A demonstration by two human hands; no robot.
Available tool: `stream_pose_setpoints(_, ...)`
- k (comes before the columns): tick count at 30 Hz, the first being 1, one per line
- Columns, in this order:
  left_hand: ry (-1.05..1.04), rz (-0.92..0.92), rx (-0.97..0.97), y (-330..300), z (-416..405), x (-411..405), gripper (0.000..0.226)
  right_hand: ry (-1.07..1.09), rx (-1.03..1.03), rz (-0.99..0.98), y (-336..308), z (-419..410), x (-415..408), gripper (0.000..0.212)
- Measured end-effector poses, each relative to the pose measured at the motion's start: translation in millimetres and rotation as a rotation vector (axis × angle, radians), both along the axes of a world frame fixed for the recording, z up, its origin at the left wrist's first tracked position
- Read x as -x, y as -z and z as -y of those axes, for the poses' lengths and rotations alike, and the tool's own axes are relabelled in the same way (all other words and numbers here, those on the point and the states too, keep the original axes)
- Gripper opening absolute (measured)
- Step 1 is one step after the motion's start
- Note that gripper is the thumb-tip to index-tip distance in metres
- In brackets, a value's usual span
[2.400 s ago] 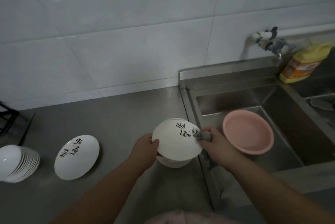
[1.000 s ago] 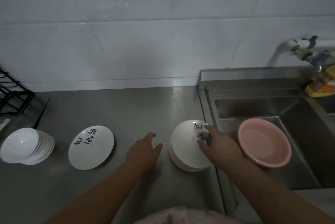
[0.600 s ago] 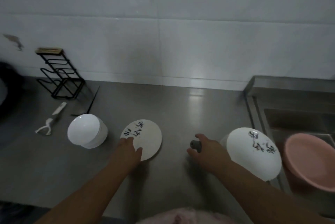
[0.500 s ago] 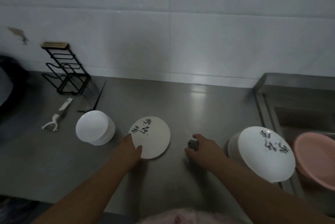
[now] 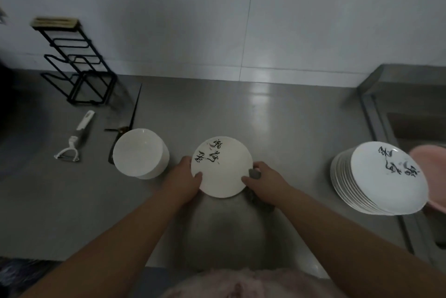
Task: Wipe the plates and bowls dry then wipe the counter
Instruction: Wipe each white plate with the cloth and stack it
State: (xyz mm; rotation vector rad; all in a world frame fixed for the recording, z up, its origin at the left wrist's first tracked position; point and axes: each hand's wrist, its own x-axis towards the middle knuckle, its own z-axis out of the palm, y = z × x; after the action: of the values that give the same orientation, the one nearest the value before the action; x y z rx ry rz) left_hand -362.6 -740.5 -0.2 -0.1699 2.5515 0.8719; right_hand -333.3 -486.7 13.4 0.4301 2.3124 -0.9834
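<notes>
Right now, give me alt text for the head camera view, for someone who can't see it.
Two hands hold a white plate with black brush lettering over a steel counter; the left hand grips its left edge, the right hand its right edge with a grey cloth. White bowls sit stacked to the left, matching plates stacked to the right.

Glossy glazed plate (image 5: 222, 172) btwn my hands, brushed steel counter (image 5: 277, 114) under it, soft grey cloth (image 5: 254, 173) in my right.

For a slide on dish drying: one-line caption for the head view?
Both hands, left hand and right hand with a grey cloth, hold a white plate above the steel counter.
</notes>
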Motion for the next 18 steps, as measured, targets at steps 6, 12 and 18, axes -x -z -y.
stream_pose_setpoints(6,0.076,-0.065,-0.083,-9.5,-25.3,-40.2,0.048,0.140,-0.068,-0.062,-14.4,-28.7,-51.3,0.057)
stream_pose_setpoints(12,0.255,-0.018,-0.130,-0.7,-69.5,-84.0,0.053,0.260,-0.160,-0.037,-17.5,-71.5,-114.0,0.046)
stream_pose_setpoints(18,0.343,0.015,-0.117,5.0,-107.4,-115.1,0.056,0.339,-0.190,-0.001,-13.4,-98.4,-157.1,0.045)
